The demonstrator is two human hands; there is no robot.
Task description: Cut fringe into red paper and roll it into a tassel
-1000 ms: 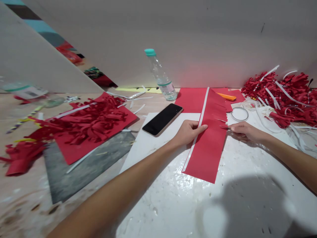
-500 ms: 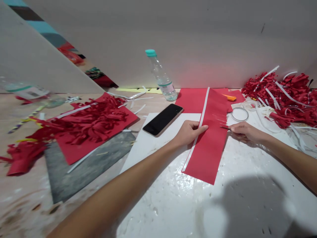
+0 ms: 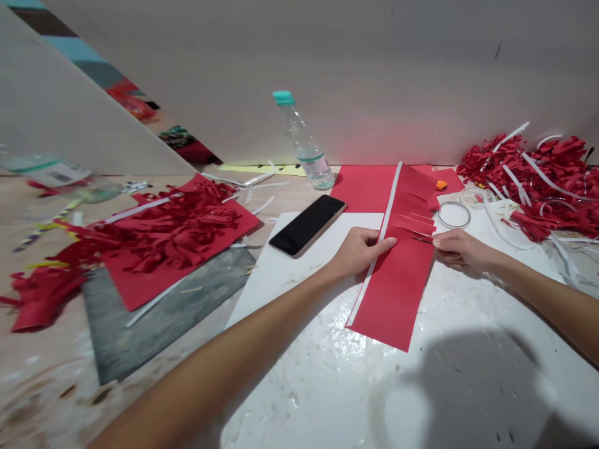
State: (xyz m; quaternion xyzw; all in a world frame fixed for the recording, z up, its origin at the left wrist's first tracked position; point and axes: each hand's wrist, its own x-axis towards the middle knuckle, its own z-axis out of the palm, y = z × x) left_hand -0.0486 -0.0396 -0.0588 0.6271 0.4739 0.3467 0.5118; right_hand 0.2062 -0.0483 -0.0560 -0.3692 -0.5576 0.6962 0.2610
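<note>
A long red paper strip (image 3: 395, 284) is held up at a slant over the white board, a narrow white band running along its left edge. My left hand (image 3: 362, 251) pinches that banded edge, thumb on top and the other fingers behind. At the opposite edge my right hand (image 3: 461, 249) is closed round small scissors (image 3: 422, 239), whose thin dark blades lie across the strip; their handles are hidden in my fingers. Above the blades, several parallel slits run inward from the right edge, short of the white band.
A black phone (image 3: 309, 226) lies left of the strip, with a plastic bottle (image 3: 306, 146) behind it. Fringed red paper (image 3: 173, 234) covers the left side, and another red heap (image 3: 552, 181) the right. A tape ring (image 3: 453, 214) rests on the white board (image 3: 299, 368).
The scissors have cut further into the strip, and the slits stand more apart. The strip has shifted slightly to the right, covering more of the orange object behind it.
</note>
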